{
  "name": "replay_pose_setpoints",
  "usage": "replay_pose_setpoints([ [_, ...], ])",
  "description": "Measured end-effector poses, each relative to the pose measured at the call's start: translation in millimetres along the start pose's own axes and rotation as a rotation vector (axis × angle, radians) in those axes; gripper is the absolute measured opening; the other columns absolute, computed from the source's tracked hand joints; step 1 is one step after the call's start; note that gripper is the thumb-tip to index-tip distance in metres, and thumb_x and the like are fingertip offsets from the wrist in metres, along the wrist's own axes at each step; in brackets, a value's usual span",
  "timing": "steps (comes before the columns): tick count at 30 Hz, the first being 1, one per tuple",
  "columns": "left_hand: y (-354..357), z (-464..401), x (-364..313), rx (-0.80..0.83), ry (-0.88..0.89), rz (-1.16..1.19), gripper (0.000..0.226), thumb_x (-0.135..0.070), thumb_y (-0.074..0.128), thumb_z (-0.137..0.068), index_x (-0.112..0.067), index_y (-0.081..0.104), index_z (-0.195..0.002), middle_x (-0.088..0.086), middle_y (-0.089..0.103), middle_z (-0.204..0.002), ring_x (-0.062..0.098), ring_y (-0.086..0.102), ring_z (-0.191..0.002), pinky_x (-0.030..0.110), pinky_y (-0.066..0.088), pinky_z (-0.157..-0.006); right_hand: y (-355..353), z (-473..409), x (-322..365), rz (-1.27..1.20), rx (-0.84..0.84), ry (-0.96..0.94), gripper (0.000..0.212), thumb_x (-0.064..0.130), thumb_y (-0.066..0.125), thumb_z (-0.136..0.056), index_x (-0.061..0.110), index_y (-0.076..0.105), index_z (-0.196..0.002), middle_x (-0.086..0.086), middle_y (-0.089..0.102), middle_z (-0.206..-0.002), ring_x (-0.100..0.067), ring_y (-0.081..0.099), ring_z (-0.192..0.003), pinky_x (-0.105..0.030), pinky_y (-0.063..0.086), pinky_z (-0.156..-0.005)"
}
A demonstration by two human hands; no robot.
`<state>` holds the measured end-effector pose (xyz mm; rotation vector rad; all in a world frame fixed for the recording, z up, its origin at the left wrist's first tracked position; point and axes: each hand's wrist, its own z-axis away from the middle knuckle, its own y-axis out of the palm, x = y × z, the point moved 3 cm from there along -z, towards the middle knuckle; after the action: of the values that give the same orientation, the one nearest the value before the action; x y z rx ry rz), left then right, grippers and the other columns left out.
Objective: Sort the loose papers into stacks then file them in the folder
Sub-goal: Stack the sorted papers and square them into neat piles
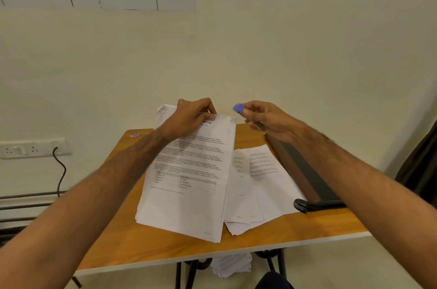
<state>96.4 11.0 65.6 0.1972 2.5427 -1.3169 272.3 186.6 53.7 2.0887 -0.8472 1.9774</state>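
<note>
Left hand (pixel 191 116) raised over the wooden table (pixel 132 236), fingers curled on the top edge of a printed paper stack (pixel 189 177), right hand (pixel 267 120) lifted beside it, blue clip (pixel 238 108) pinched between thumb and fingertips, loose papers (pixel 260 184) and dark folder (pixel 307 170) laid to the right.

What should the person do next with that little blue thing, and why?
Probably bring the blue clip across to the top edge of the paper stack and fasten it. The right hand pinches the clip just beside that edge, while the left hand grips the stack's top, holding the sheets together above the table.
</note>
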Motion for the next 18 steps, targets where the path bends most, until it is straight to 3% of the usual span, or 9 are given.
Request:
replay_pose_setpoints([
  [2, -1.7, 1.3, 2.3, -0.006, -0.028, 0.007, 0.01, -0.022, 0.061, -0.097, -0.032, 0.06, -0.093, -0.017, 0.069, -0.09, 0.004, 0.066, -0.09, 0.054, 0.037, -0.107, -10.9, 2.2, -21.9, 0.03, -0.09, 0.048, 0.033, 0.03, 0.073, -0.091, 0.01, 0.067, -0.117, -0.002, 0.067, -0.104, -0.021, 0.064, -0.097, -0.031, 0.055, -0.081],
  [4, -1.6, 2.8, 3.2, -0.001, -0.044, 0.014, 0.01, -0.022, 0.06, -0.098, -0.031, 0.06, -0.094, -0.018, 0.068, -0.09, 0.001, 0.064, -0.088, 0.054, 0.036, -0.108, -10.3, 6.3, -50.5, 0.371, -0.086, 0.106, 0.032, 0.028, 0.075, -0.091, 0.003, 0.064, -0.108, 0.003, 0.068, -0.1, -0.016, 0.066, -0.089, -0.027, 0.053, -0.073],
  [7, -0.7, 3.8, 4.5, 0.001, -0.065, 0.024, 0.01, -0.023, 0.059, -0.098, -0.032, 0.06, -0.094, -0.017, 0.067, -0.089, 0.0, 0.063, -0.087, 0.053, 0.037, -0.108, 0.0, 11.9, -92.8, 0.742, -0.042, 0.231, 0.029, 0.028, 0.076, -0.089, 0.013, 0.06, -0.108, 0.001, 0.065, -0.102, -0.008, 0.061, -0.079, -0.022, 0.05, -0.058],
  [9, -0.3, 4.9, 5.6, 0.007, -0.081, 0.025, 0.01, -0.024, 0.058, -0.099, -0.033, 0.058, -0.094, -0.017, 0.068, -0.089, 0.0, 0.063, -0.088, 0.053, 0.035, -0.11, 9.0, 14.2, -110.8, 0.9, 0.031, 0.332, 0.036, 0.031, 0.077, -0.088, 0.017, 0.058, -0.115, -0.001, 0.067, -0.111, -0.015, 0.065, -0.09, -0.034, 0.058, -0.076],
  [11, -1.8, 6.2, 7.0, 0.003, -0.079, 0.029, 0.011, -0.025, 0.058, -0.099, -0.034, 0.058, -0.094, -0.018, 0.067, -0.088, -0.001, 0.064, -0.088, 0.053, 0.035, -0.109, 14.0, 11.8, -110.2, 1.039, -0.02, 0.297, 0.039, 0.038, 0.074, -0.089, 0.021, 0.059, -0.121, 0.001, 0.067, -0.122, -0.019, 0.061, -0.112, -0.043, 0.046, -0.099],
  [12, -2.6, 6.5, 8.1, -0.007, -0.076, 0.039, 0.011, -0.025, 0.058, -0.098, -0.034, 0.059, -0.093, -0.019, 0.067, -0.087, -0.001, 0.064, -0.087, 0.053, 0.038, -0.108, 17.5, 10.9, -101.9, 1.011, -0.091, 0.204, 0.037, 0.04, 0.07, -0.092, 0.022, 0.061, -0.123, 0.002, 0.065, -0.126, -0.019, 0.058, -0.119, -0.043, 0.04, -0.102],
  [14, -5.4, 8.0, 11.3, -0.033, -0.089, 0.066, 0.011, -0.024, 0.059, -0.097, -0.034, 0.06, -0.092, -0.019, 0.068, -0.086, -0.001, 0.065, -0.087, 0.052, 0.043, -0.104, 34.2, 11.7, -73.0, 0.592, -0.12, 0.033, 0.041, 0.047, 0.056, -0.1, 0.02, 0.062, -0.131, 0.002, 0.065, -0.132, -0.018, 0.058, -0.123, -0.038, 0.042, -0.104],
  [16, -8.1, 9.6, 16.3, -0.052, -0.116, 0.083, 0.011, -0.025, 0.059, -0.097, -0.035, 0.06, -0.091, -0.02, 0.068, -0.087, -0.002, 0.065, -0.087, 0.052, 0.044, -0.102, 59.8, 14.2, -47.4, 0.066, 0.012, 0.035, 0.052, 0.057, 0.043, -0.102, 0.02, 0.062, -0.133, -0.001, 0.07, -0.126, -0.018, 0.067, -0.115, -0.039, 0.053, -0.1],
  [18, -12.5, 12.3, 22.3, -0.085, -0.142, 0.075, 0.009, -0.029, 0.059, -0.096, -0.036, 0.059, -0.09, -0.019, 0.068, -0.086, -0.002, 0.064, -0.087, 0.055, 0.045, -0.1, 83.5, 16.3, -35.1, -0.068, 0.127, 0.048, 0.047, 0.054, 0.049, -0.101, 0.02, 0.061, -0.131, -0.001, 0.073, -0.12, -0.019, 0.072, -0.107, -0.039, 0.06, -0.091],
])
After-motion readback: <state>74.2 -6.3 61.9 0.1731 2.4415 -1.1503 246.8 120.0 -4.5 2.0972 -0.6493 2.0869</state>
